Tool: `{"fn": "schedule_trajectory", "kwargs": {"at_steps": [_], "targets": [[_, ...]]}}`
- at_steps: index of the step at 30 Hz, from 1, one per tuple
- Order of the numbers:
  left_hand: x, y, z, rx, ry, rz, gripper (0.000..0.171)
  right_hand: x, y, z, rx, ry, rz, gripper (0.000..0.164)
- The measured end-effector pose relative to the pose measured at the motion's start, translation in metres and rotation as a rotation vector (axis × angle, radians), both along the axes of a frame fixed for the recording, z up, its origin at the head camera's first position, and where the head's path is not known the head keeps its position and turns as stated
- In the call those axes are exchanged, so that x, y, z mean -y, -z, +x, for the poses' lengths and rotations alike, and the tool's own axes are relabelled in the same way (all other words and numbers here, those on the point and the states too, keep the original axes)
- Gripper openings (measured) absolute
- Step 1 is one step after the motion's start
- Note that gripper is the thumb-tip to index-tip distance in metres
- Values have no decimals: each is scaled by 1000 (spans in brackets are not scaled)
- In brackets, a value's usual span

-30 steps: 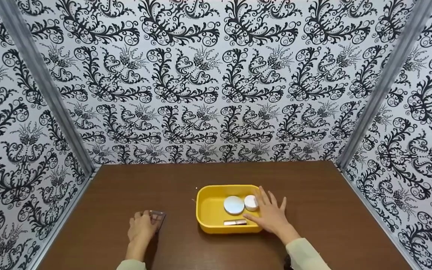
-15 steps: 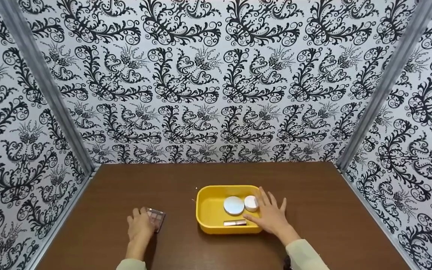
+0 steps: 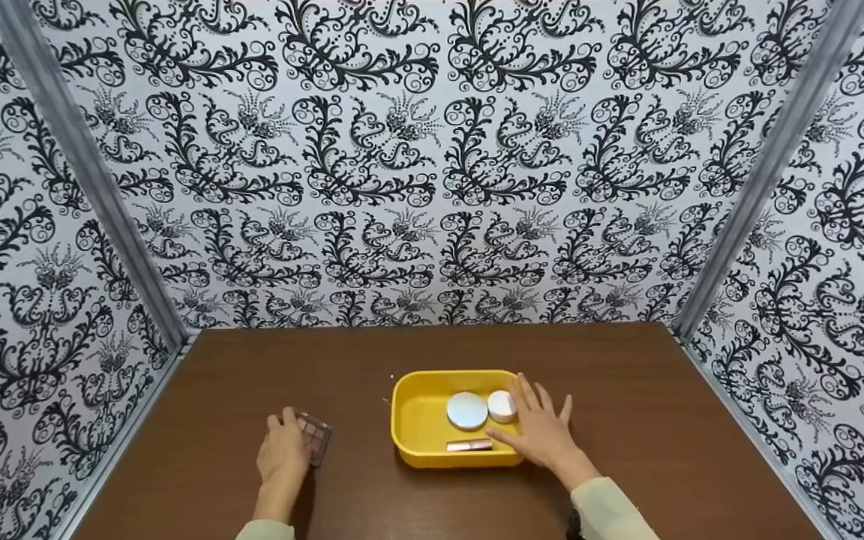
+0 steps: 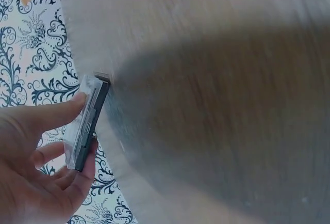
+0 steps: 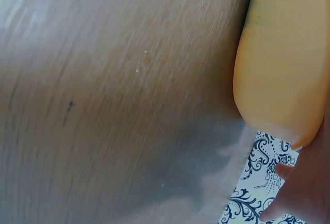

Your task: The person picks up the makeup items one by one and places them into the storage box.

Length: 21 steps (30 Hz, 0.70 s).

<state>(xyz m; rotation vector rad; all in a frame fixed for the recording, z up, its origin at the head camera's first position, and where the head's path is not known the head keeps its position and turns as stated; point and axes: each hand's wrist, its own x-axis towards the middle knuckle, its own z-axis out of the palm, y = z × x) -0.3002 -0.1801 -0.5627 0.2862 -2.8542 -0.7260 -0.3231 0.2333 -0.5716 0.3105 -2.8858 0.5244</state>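
In the head view my left hand (image 3: 283, 456) grips an eyeshadow palette (image 3: 315, 441) by its side, left of a yellow basket (image 3: 421, 459). The left wrist view shows the palette (image 4: 88, 126) edge-on, with a clear lid and dark base, pinched between thumb and fingers above the table. My right hand (image 3: 546, 436) rests at the basket's right side, fingers straight and spread over the rim. Inside the basket lie a round pale-blue compact (image 3: 467, 411), a small white round jar (image 3: 502, 406) partly behind the fingers, and a slim pink-and-white tube (image 3: 469, 445).
Both hands are over a brown wooden table (image 3: 357, 352). Patterned black-and-white walls (image 3: 432, 225) with grey corner posts (image 3: 769, 165) enclose it at the back and sides. In the right wrist view the basket's outer wall (image 5: 283, 53) fills the right side.
My left hand has turned the palette, so more of its pans face the head camera than a second ago. The right hand and the basket have stayed in place.
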Motion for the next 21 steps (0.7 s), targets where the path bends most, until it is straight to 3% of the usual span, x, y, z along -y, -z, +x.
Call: {"fn": "schedule_trajectory", "kwargs": {"at_steps": [5,12,21], "targets": [[0,-4,-1,2,4,5,35,2,-3,1,32,11,15,99],[2,-7,1,18,-3,13,47,1,-4,0,51,19,24,99],[1,-9,4,-5,-1,78,39,1,-4,2,26,10,15,99]]}}
